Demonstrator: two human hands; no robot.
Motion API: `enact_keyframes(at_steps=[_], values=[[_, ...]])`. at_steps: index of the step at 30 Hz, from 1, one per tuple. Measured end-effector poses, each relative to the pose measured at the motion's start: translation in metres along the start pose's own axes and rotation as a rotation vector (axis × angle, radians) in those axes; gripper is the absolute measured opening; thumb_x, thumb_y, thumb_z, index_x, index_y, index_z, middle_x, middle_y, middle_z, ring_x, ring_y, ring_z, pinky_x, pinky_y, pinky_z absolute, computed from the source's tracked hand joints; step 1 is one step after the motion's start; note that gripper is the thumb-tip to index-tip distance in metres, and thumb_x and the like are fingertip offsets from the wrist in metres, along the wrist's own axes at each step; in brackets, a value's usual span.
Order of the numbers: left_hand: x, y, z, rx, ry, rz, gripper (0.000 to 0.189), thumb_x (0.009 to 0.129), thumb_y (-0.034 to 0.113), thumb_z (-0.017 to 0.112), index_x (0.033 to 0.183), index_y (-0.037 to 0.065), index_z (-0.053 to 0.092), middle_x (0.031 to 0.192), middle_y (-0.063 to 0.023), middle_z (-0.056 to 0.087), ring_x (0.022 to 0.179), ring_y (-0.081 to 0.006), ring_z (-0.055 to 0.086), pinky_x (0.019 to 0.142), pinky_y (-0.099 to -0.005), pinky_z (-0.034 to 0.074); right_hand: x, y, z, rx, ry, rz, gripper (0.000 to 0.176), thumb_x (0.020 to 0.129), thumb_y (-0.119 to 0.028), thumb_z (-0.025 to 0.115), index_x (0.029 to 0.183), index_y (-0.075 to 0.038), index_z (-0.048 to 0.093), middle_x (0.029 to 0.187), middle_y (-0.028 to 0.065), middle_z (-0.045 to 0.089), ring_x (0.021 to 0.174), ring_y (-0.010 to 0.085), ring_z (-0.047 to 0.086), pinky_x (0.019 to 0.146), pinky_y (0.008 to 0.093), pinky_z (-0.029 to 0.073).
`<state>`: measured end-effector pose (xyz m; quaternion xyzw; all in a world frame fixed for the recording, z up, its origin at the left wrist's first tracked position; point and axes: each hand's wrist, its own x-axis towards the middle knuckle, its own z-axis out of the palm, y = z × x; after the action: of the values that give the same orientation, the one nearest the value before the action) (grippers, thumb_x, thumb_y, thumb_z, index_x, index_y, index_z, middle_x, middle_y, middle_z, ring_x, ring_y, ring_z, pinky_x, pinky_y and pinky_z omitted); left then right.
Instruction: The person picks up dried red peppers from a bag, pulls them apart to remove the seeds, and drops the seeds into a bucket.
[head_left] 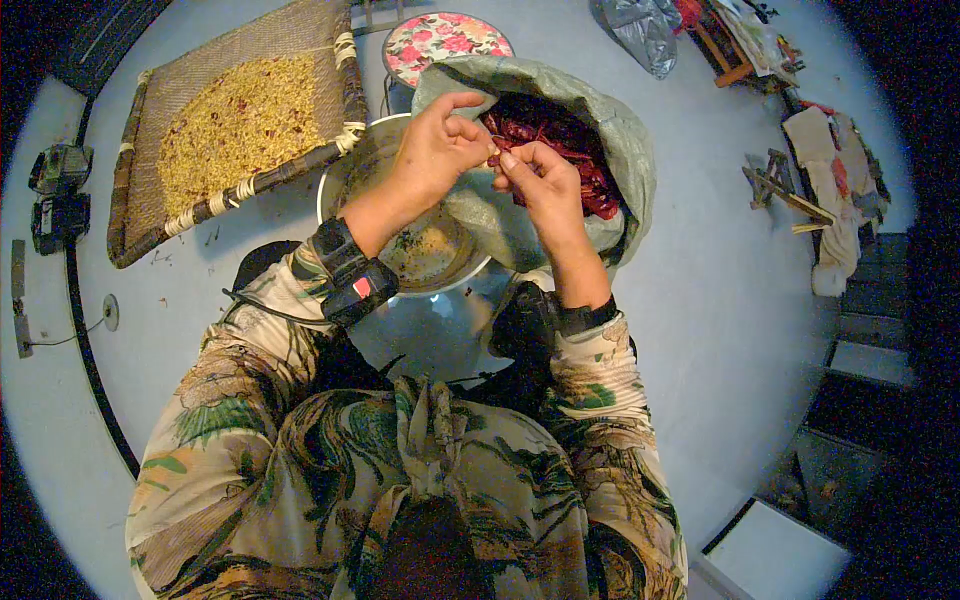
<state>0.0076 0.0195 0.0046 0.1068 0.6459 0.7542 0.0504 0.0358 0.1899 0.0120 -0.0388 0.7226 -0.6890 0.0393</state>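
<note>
Both hands meet over the near left edge of an open green woven sack [625, 150] full of dark red dried chillies [590, 165]. My left hand [440, 148] pinches a small reddish piece, too small to name for sure, between thumb and forefinger, with its other fingers partly spread. Fingertips of my right hand [545, 185] are pressed on the same piece, which looks like a dried chilli. Under my left forearm stands a wide metal basin [480, 275] with small dark and yellowish bits on its bottom.
A woven tray [140, 130] at the upper left holds yellow seeds [240, 125]. Behind the sack is a round flowered stool [447, 45]. A grey plastic bag [645, 35] lies at the upper right, near a wooden chair [725, 50] and cloth-covered items [820, 150].
</note>
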Motion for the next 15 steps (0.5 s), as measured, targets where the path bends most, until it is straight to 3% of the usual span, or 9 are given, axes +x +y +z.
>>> enact_keyframes(at_steps=[11, 15], values=[[0.0039, 0.0013, -0.0048, -0.033, -0.037, -0.054, 0.054, 0.082, 0.001, 0.069, 0.132, 0.003, 0.047, 0.092, -0.0072, 0.066, 0.086, -0.0135, 0.065, 0.079, -0.0271, 0.052, 0.0028, -0.0008, -0.0031, 0.089, -0.003, 0.074, 0.012, 0.091, -0.014, 0.064, 0.089, -0.002, 0.062, 0.078, 0.0037, 0.065, 0.069, 0.0116, 0.063, 0.063, 0.0252, 0.051], [-0.0007, 0.0018, -0.0014, 0.075, -0.012, 0.032, 0.054, 0.083, 0.003, 0.069, 0.133, 0.004, 0.047, 0.09, -0.0058, 0.066, 0.083, -0.012, 0.064, 0.076, -0.0261, 0.052, 0.0026, 0.0025, -0.002, -0.033, 0.0, 0.029, 0.012, 0.091, -0.014, 0.064, 0.09, -0.002, 0.062, 0.078, 0.0037, 0.065, 0.068, 0.0117, 0.063, 0.063, 0.0252, 0.051]])
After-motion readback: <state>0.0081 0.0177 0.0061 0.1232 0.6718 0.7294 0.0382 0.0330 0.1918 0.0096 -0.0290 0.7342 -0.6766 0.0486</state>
